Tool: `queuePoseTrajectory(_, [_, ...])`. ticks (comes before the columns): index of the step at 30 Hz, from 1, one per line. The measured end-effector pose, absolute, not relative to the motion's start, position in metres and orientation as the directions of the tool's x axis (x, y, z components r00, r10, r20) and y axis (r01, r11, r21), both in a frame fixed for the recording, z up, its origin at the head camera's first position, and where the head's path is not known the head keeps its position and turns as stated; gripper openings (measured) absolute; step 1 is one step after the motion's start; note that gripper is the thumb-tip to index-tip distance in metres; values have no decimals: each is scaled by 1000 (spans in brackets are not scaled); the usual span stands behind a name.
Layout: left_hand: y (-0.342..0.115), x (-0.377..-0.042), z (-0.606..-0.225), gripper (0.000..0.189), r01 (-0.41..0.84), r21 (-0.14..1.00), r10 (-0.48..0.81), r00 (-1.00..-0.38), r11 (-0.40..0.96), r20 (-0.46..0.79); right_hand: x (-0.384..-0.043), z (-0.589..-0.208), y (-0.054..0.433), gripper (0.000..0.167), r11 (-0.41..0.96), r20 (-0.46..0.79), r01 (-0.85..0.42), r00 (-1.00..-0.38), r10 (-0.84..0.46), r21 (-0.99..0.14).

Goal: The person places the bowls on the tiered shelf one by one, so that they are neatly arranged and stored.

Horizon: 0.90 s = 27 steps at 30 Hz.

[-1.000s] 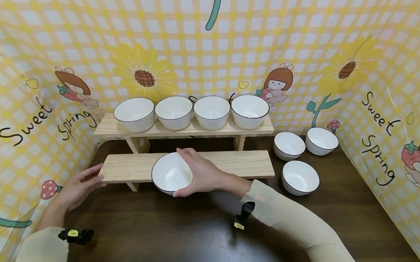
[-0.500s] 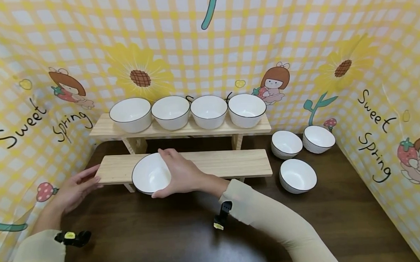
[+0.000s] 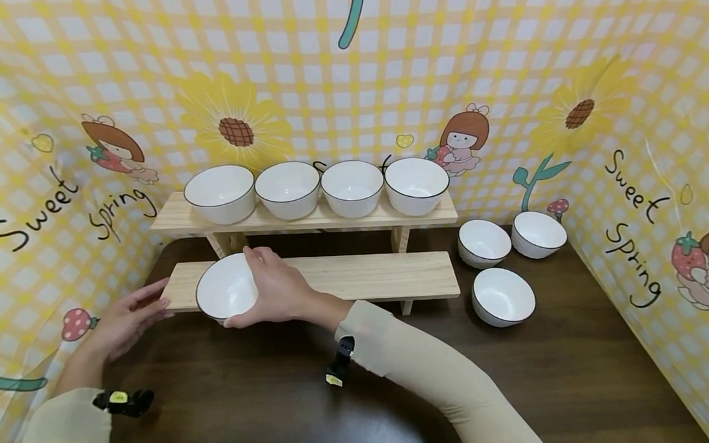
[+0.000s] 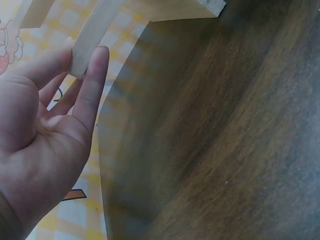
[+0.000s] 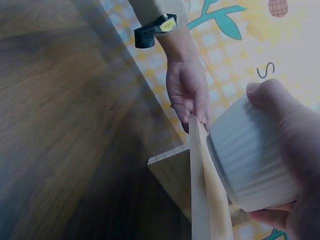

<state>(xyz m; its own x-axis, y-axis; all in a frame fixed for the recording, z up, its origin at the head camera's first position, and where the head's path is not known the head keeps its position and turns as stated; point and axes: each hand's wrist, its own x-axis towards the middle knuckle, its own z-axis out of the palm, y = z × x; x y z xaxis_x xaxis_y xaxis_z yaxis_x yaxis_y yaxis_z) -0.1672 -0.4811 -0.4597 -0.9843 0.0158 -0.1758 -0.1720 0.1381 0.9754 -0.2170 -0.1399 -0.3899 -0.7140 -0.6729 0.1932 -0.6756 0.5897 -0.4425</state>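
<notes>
My right hand [image 3: 279, 289] grips a white bowl [image 3: 223, 290] with a dark rim, thumb on the near side and fingers on the far side. It is held over the left part of the lower wooden shelf [image 3: 380, 276]. In the right wrist view the ribbed outside of that bowl [image 5: 252, 155] is beside the board; whether it touches the wood I cannot tell. My left hand [image 3: 128, 324] pinches the left end of the lower shelf; the left wrist view has the board end [image 4: 90, 47] between thumb and fingers.
Several white bowls [image 3: 352, 189] stand in a row on the upper wooden shelf [image 3: 169, 218]. To the right, three smaller bowls [image 3: 502, 298] sit on the dark wooden table [image 3: 249, 408]. A yellow checked cloth [image 3: 338, 85] hangs behind and at both sides.
The right hand has carried the bowl leftward along the lower shelf, from near its middle to its left part. The left hand has stayed at the shelf's left end.
</notes>
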Motion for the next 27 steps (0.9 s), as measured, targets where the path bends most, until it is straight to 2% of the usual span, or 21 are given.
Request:
queuePoseTrajectory(11, [-482,-167,-459,68,-163,978,36,-985,133,-169,-229,-403,-158,130,626,174,-630,-755,-632,-459])
queuePoseTrajectory(21, [-483,-168,-458,71,-185,959,34,-980,213,-196,-236,-411,-172,126,609,172,-605,-767,-618,-513])
queuePoseTrajectory(27, [-485,-167,-459,68,-187,964,45,-979,188,-199,-236,-411,-179,128,632,156,-577,-790,-592,-518])
